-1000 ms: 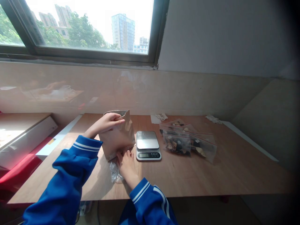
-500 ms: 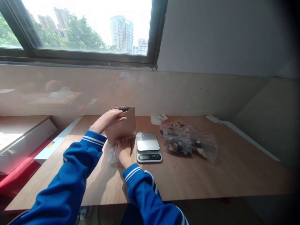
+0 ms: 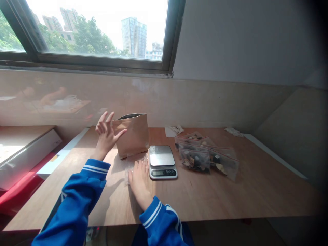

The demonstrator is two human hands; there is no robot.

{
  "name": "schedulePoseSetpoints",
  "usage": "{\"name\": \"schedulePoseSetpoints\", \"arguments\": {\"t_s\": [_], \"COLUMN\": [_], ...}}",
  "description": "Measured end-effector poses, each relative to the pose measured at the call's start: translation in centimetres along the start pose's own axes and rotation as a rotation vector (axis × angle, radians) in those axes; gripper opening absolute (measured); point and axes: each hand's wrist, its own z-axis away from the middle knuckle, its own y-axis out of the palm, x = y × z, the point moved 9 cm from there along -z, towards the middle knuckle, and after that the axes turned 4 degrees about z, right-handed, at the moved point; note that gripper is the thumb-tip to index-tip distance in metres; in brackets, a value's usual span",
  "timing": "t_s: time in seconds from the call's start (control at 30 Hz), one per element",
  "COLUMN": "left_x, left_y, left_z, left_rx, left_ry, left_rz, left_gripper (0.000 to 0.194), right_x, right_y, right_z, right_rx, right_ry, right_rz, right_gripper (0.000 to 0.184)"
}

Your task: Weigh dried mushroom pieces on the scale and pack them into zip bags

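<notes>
A brown kraft paper bag (image 3: 133,135) stands upright with its top open, behind my hands. My left hand (image 3: 106,133) is raised at the bag's left side, its fingers spread and nothing in them. Lower down, my right hand (image 3: 139,179) lies with fingers stretched out over a clear plastic bag (image 3: 130,165) on the table. That plastic is crinkled and partly hidden under the hand. Just right of my right hand sits a digital kitchen scale (image 3: 162,157) with a bare metal plate.
Several clear zip bags (image 3: 196,159) with dark and pale pieces in them lie right of the scale. Crumpled tissue (image 3: 177,129) and another scrap (image 3: 234,132) are near the wall. The wooden table's (image 3: 205,201) front edge runs below.
My left hand has let go of the paper bag's rim and moved left, fingers spreading. My right hand has come toward me, with the clear plastic flattened out beneath it.
</notes>
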Motion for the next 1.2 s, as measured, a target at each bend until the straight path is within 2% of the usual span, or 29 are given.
{"name": "schedulePoseSetpoints", "arguments": {"t_s": [0.07,0.13,0.2,0.27,0.33,0.43,0.57,0.7,0.8,0.97,1.1,1.2], "left_x": [3.3,6.2,8.5,9.5,9.2,8.5,9.4,10.6,10.6,10.7,10.4,10.5], "left_y": [0.4,2.9,6.3,9.0,10.5,10.8,11.2,11.7,11.5,10.9,11.2,10.8], "left_z": [2.5,5.0,7.4,8.8,9.2,8.5,7.7,7.7,7.7,8.3,9.3,9.4], "left_rx": [-0.104,-0.058,0.062,0.139,0.206,0.269,0.406,0.541,0.563,0.481,0.488,0.393], "left_ry": [-0.181,-0.326,-0.479,-0.562,-0.546,-0.464,-0.496,-0.593,-0.594,-0.595,-0.605,-0.598], "left_rz": [0.097,0.252,0.416,0.591,0.718,0.770,0.806,0.802,0.765,0.692,0.650,0.584], "left_gripper": [0.101,0.107,0.110,0.104,0.091,0.073,0.076,0.078,0.079,0.087,0.072,0.064], "right_x": [0.1,0.0,-0.1,-0.2,-0.8,-3.8,-10.9,-18.8,-23.0,-26.2,-27.0,-26.9], "right_y": [0.2,0.7,0.9,0.2,-1.6,-5.1,-8.8,-11.4,-11.8,-11.1,-11.0,-10.7], "right_z": [1.0,2.0,2.7,3.1,3.0,2.1,-0.4,-2.7,-3.6,-3.6,-3.5,-3.9], "right_rx": [-0.026,-0.005,0.026,0.018,-0.042,-0.161,-0.279,-0.362,-0.305,-0.169,-0.159,-0.148], "right_ry": [-0.052,-0.085,-0.112,-0.154,-0.189,-0.192,-0.131,-0.011,0.060,0.075,0.112,0.098], "right_rz": [-0.067,-0.129,-0.175,-0.214,-0.252,-0.292,-0.201,0.007,0.186,0.335,0.373,0.378], "right_gripper": [0.044,0.042,0.043,0.044,0.041,0.034,0.029,0.031,0.034,0.029,0.036,0.040]}}
